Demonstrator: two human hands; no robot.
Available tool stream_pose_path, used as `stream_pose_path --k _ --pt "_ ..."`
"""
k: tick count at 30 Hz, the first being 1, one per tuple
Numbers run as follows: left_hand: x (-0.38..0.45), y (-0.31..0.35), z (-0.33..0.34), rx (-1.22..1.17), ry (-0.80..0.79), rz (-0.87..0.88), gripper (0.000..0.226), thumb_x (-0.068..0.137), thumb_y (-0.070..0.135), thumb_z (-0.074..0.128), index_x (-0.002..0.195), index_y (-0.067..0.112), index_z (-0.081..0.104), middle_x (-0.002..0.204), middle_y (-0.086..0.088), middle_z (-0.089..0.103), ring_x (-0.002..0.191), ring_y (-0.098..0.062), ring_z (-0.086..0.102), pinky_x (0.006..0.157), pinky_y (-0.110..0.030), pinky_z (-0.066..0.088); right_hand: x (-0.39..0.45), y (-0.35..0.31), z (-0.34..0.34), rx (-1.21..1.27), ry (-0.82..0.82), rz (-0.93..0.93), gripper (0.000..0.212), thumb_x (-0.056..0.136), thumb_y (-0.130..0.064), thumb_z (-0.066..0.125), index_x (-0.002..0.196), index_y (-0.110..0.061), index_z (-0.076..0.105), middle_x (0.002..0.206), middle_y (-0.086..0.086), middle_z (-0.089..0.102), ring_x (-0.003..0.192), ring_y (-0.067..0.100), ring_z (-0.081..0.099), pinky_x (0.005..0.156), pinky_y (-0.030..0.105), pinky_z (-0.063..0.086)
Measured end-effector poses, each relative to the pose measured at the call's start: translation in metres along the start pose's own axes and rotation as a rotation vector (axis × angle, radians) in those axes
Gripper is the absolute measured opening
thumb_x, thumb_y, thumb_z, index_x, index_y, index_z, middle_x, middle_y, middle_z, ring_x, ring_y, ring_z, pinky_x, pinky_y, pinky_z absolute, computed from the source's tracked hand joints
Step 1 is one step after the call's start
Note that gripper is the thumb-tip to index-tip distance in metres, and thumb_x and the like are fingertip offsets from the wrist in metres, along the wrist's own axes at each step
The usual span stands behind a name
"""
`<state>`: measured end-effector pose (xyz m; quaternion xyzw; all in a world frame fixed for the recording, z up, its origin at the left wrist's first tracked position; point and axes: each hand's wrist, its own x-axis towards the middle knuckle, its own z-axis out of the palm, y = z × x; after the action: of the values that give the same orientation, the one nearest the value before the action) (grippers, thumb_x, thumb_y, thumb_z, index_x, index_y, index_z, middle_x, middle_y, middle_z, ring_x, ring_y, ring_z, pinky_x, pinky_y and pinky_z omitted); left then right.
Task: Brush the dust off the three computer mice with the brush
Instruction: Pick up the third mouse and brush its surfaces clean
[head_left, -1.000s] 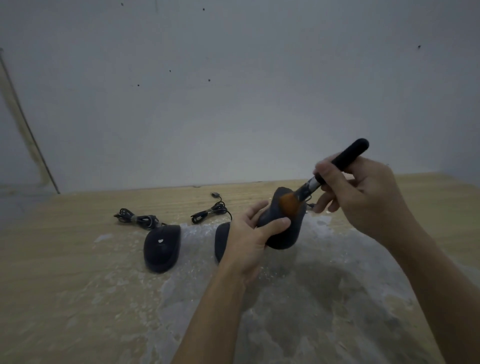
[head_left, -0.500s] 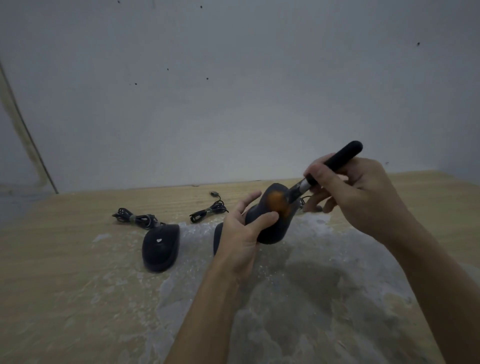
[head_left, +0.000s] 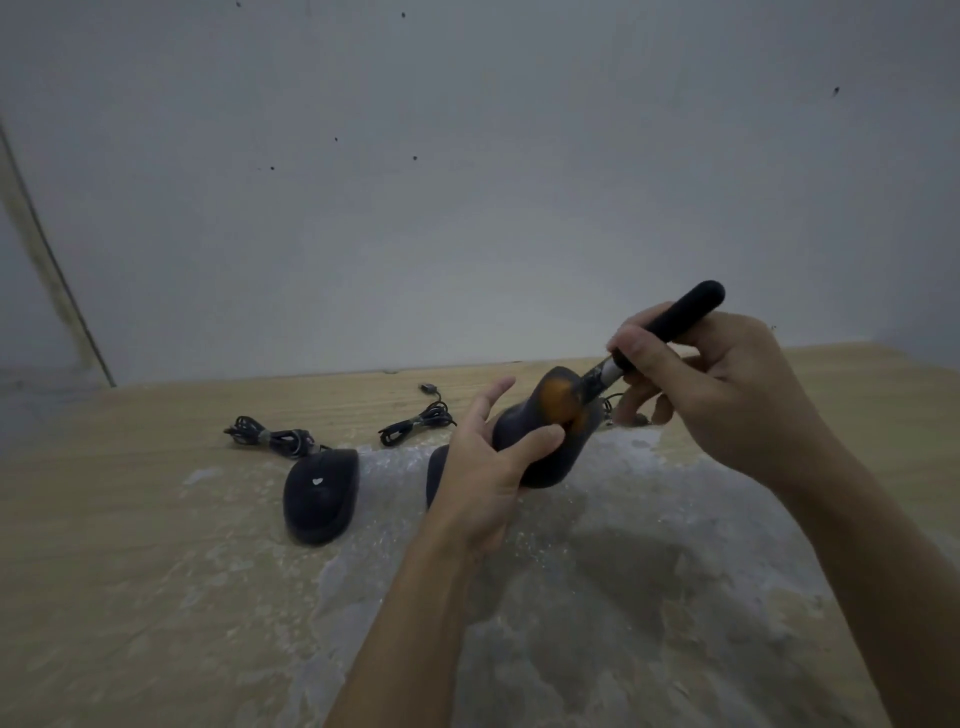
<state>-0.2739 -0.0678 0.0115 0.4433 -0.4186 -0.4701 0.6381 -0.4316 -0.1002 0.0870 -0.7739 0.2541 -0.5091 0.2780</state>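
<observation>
While left hand (head_left: 485, 470) grips mouse (head_left: 540, 441), brush (head_left: 660, 332) in right hand's (head_left: 727, 395) pinch above.

Raised dark mouse (head_left: 540, 457), orange-bristled brush (head_left: 670, 325) touching; second mouse (head_left: 322, 493) flat; third (head_left: 436, 475) seemingly half-hidden.

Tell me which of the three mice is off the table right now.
The mouse held in the left hand, under the brush bristles. The leftmost mouse and the middle mouse lie on the table.

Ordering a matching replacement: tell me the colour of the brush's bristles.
Orange bristles on the black-handled brush, seen in the head view.
</observation>
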Motion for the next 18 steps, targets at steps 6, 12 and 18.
stream_pose_path --k 6,12,18 --pt "-0.0008 0.0004 0.0011 0.036 -0.039 0.030 0.067 0.072 0.000 0.071 0.125 0.031 0.043 0.116 -0.009 0.063 0.112 -0.030 0.058 0.104 -0.050 0.041 -0.0002 -0.0017 -0.0002 0.040 -0.030 0.011 0.028 0.076 -0.039 0.052 0.078 -0.013 0.062 0.063 0.000 0.067 0.048 0.019 0.067 0.041 0.020 0.047" --pt "-0.0027 -0.0003 0.0011 0.193 -0.057 0.103 0.079 0.075 -0.002 0.070 0.138 0.027 0.033 0.111 -0.001 0.066 0.105 -0.020 0.064 0.095 -0.038 0.050 -0.0003 -0.0016 -0.0007 -0.001 -0.031 -0.021 0.019 0.076 -0.038 0.052 0.075 -0.020 0.060 0.060 -0.006 0.066 0.047 0.014 0.066 0.042 0.015 0.045" --pt "-0.0083 0.0045 0.0069 0.403 0.011 0.220 0.087 0.075 0.005 0.072 0.141 0.035 0.025 0.100 0.027 0.053 0.093 0.009 0.059 0.083 -0.015 0.051 -0.0008 -0.0016 0.0017 -0.096 0.092 -0.108 0.021 0.078 -0.037 0.052 0.080 -0.017 0.059 0.070 -0.006 0.063 0.051 0.014 0.066 0.043 0.011 0.043"
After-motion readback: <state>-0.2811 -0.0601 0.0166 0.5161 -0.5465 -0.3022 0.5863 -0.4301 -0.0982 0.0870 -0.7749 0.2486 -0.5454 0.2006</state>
